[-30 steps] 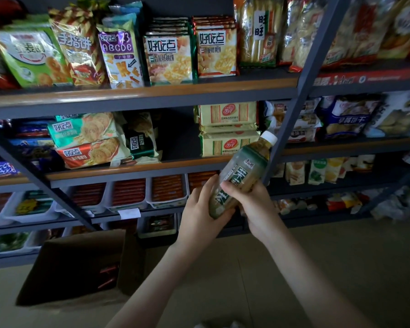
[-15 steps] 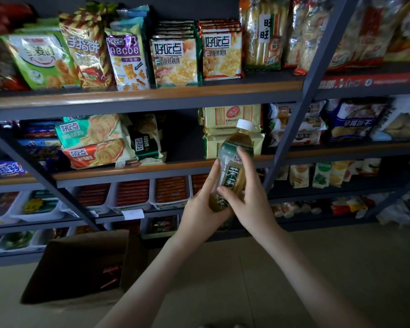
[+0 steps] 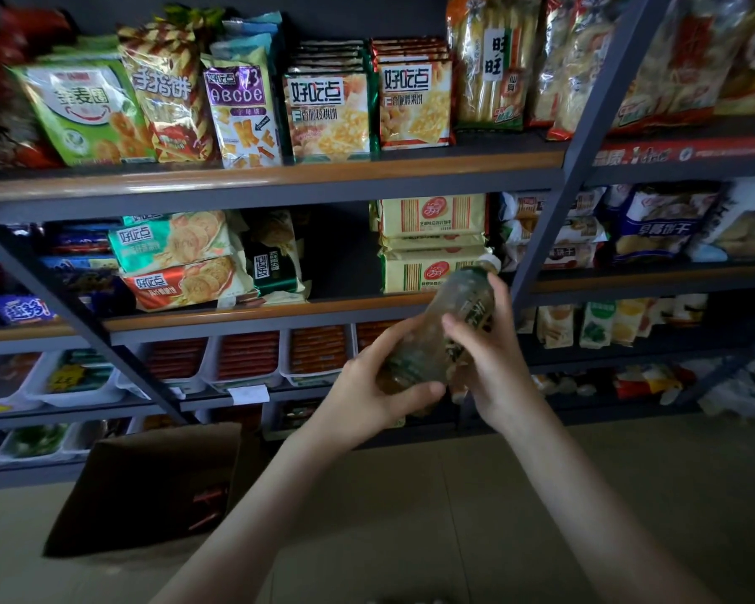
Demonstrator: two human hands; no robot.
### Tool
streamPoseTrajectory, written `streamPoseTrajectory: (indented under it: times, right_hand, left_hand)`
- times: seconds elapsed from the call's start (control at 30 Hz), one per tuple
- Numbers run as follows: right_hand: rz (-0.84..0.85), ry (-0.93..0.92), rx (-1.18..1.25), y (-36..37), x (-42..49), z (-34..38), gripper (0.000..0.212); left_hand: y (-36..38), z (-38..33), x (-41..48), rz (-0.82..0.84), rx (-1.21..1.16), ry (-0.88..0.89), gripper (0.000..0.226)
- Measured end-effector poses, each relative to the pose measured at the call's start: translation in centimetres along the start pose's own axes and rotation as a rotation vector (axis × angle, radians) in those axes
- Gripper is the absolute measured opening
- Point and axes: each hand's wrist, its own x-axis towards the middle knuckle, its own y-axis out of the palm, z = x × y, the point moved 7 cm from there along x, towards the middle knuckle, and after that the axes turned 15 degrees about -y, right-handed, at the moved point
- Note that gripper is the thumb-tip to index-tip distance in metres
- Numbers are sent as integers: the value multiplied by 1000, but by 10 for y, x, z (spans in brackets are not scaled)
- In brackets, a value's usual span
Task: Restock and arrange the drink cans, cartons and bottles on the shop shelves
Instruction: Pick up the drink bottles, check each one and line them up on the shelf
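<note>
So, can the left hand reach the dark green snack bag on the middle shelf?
Probably yes: nothing blocks the dark green snack bag, but the left hand and right hand both grip the green-labelled plastic bottle, so it must let go first.

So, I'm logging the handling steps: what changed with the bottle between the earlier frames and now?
The bottle, nearly upright half a second ago, has tipped so its cap leans right again; it is motion-blurred. The left hand and right hand keep gripping it. Shelves and cardboard box unchanged.
</note>
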Motion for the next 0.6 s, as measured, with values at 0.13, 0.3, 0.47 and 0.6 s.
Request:
streamPoseTrajectory:
  times: [0.13, 0.3, 0.47, 0.6]
  right_hand:
    - [-36, 93, 135, -1, -1, -5, 63]
    - [86, 140, 61, -1, 2, -7, 74]
    - [371, 175, -496, -4, -4, -5, 72]
    - [525, -246, -1273, -5, -3, 18, 86]
  left_hand:
    - [-1, -6, -8, -97, 163, 127, 72]
    - [-3, -15, -14, -279, 96, 167, 57]
    - [-18, -12, -4, -349, -138, -28, 42]
    - [-29, -4, 5, -322, -289, -144, 27]
